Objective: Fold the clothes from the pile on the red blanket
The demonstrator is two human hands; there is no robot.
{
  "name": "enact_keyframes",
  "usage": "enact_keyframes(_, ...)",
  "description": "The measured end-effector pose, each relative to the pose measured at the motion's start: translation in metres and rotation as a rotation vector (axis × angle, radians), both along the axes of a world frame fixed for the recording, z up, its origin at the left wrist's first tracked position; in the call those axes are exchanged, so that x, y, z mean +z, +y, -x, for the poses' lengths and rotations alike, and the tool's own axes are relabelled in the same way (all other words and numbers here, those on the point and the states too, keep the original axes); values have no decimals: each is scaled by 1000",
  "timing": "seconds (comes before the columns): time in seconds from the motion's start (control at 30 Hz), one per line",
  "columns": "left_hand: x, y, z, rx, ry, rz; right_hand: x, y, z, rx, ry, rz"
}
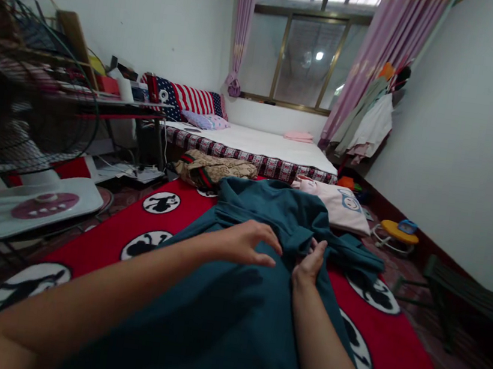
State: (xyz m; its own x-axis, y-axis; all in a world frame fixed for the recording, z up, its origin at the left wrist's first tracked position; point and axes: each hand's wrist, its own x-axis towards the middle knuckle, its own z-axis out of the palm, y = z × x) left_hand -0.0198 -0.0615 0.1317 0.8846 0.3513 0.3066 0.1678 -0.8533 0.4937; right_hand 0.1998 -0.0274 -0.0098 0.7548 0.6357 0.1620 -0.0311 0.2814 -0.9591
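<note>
A long teal garment (274, 315) with sleeves lies spread over a red blanket (387, 354) that has white circles with black figures. My left hand (251, 243) hovers above its middle, fingers curved and apart with nothing between them, and casts a shadow on the cloth. On the right, my right hand (310, 264) is closed at a folded edge of the teal fabric, its fingers partly hidden by the cloth. One sleeve stretches out to the right, beyond this hand. The garment's lower end runs out of view at the bottom.
Beyond the garment lie a brown patterned bundle (216, 168) and a folded pale pink item (339, 206). A bed (256, 143) stands under the window. At left are a fan (20, 112) and a white chair (44, 206); at right, a yellow stool (397, 231) and a dark folding stool (463, 292).
</note>
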Motion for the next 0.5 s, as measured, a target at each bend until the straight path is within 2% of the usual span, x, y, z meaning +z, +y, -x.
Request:
enact_keyframes(0.1,-54,18,5,360,-131,-1,-3,2,1,-64,-68,79)
enact_keyframes(0.2,-84,38,11,599,-172,-67,0,0,6,-59,-134,132)
enact_keyframes(0.33,-104,49,19,819,-69,-206,4,-4,8,-41,-169,145)
enact_keyframes(0.5,-110,52,30,1023,-15,-286,19,-12,19,68,-68,-16)
